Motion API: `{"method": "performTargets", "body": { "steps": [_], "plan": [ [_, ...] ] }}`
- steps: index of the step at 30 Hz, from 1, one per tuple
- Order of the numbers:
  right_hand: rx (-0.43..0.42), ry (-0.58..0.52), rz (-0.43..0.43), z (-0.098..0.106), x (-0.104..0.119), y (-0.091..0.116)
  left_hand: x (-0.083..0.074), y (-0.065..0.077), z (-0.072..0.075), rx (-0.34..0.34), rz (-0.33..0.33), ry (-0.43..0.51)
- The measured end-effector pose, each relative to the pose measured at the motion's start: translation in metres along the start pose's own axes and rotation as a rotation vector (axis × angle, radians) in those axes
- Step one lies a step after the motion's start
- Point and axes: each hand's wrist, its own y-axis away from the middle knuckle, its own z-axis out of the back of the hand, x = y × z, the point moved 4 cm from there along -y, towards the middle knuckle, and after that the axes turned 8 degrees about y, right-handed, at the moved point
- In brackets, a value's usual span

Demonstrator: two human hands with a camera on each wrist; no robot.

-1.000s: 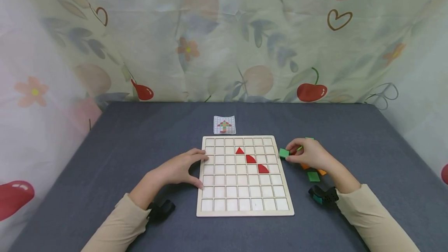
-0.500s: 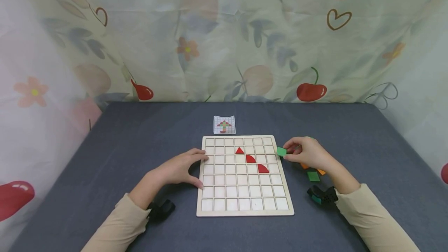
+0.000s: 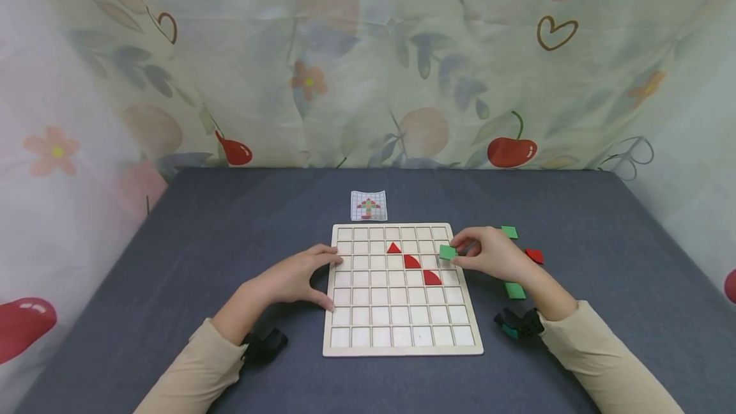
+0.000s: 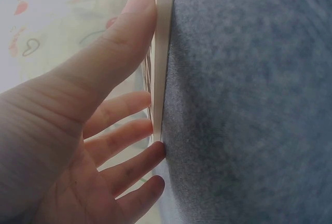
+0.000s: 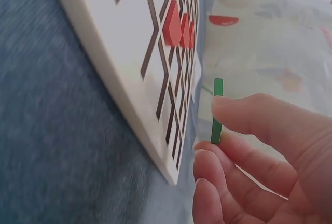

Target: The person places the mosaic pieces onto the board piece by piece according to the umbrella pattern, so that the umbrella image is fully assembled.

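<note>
**Green square (image 3: 446, 252) in a pinch**

The right hand (image 3: 489, 253) pinches it over the white board's (image 3: 399, 296) right side; the gap below is hard to see. The left hand (image 3: 293, 276), spread out, touches the left edge. Three red pieces (image 3: 411, 262) sit on the board.
</note>
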Motion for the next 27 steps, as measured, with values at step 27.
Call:
{"method": "performTargets", "body": {
  "steps": [27],
  "plan": [
    [0.082,-0.007,0.145,-0.021,0.044,-0.026,-0.003,0.002,0.001,-0.001,-0.016,-0.004]
  ]
}}
